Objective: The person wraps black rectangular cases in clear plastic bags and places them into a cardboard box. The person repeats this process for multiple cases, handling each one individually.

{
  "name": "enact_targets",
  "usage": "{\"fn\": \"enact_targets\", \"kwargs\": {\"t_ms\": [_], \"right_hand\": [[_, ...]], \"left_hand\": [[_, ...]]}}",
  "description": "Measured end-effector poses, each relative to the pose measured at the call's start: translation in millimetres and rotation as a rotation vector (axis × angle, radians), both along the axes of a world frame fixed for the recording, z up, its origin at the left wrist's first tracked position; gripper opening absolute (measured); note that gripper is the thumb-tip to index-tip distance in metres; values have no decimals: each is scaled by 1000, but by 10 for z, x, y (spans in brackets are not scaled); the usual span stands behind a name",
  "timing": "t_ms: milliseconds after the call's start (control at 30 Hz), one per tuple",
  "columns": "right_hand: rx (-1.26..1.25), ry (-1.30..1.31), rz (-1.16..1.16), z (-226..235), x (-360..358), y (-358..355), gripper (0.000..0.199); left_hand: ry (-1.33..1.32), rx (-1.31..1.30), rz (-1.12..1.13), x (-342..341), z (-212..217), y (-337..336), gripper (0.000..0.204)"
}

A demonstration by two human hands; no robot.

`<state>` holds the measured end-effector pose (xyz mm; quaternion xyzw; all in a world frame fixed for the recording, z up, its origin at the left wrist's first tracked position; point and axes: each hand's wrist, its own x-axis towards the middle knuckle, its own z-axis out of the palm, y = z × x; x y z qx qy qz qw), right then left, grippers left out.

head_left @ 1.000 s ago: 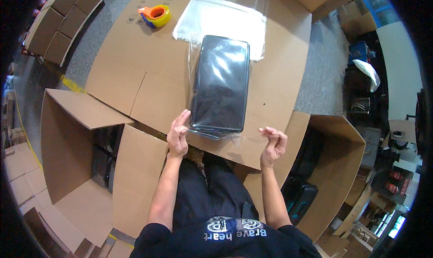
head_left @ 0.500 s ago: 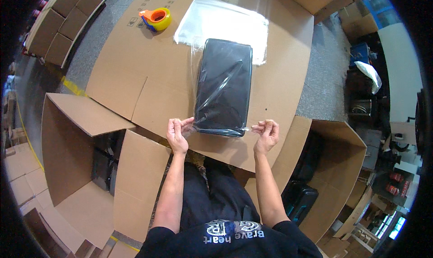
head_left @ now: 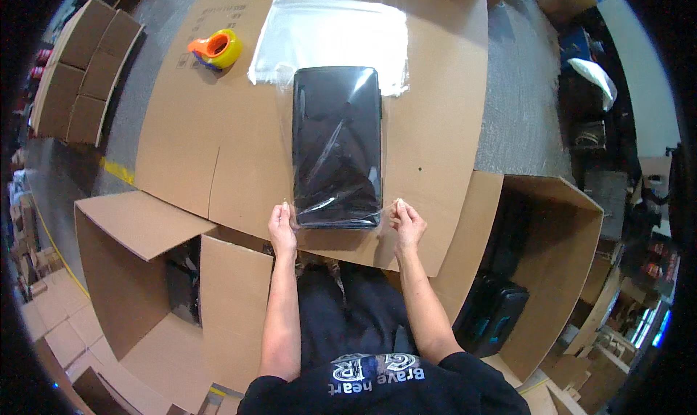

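Note:
A black rectangular case (head_left: 337,143) lies flat on the cardboard-covered table (head_left: 247,146), inside a clear plastic bag (head_left: 388,135). My left hand (head_left: 282,226) is closed at the bag's near left corner, pinching the film between thumb and fingers. At the near right corner my right hand (head_left: 406,225) pinches the film in the same way. Both hands sit just outside the case's near end, apart from the case itself. Beyond the case lies a stack of clear plastic bags (head_left: 330,41).
A yellow tape roll in an orange dispenser (head_left: 216,50) rests at the far left. Open cartons stand on both sides, the left carton (head_left: 138,270) and the right carton (head_left: 555,262), each holding black cases. Stacked brown boxes (head_left: 87,66) are at the upper left.
The film at the near end has been drawn down along the case, and my right hand has shifted left, closer to it. The view has turned slightly, so the case appears straighter.

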<state>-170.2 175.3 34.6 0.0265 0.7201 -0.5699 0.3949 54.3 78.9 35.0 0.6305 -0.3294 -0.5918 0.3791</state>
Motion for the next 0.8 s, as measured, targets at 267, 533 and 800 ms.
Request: {"fn": "enact_targets", "kwargs": {"t_ms": [267,533,800], "right_hand": [[4,-62,-5,47,-14,56,17],[-52,-158,-168,-86,323,-71,13],[-163,-256,-250,43,89,116,16]], "left_hand": [[-94,-7,-67,13,-65,-3,29],[-34,-1,-14,2,-64,7,24],[-32,-8,-80,50,-58,-23,19]]}}
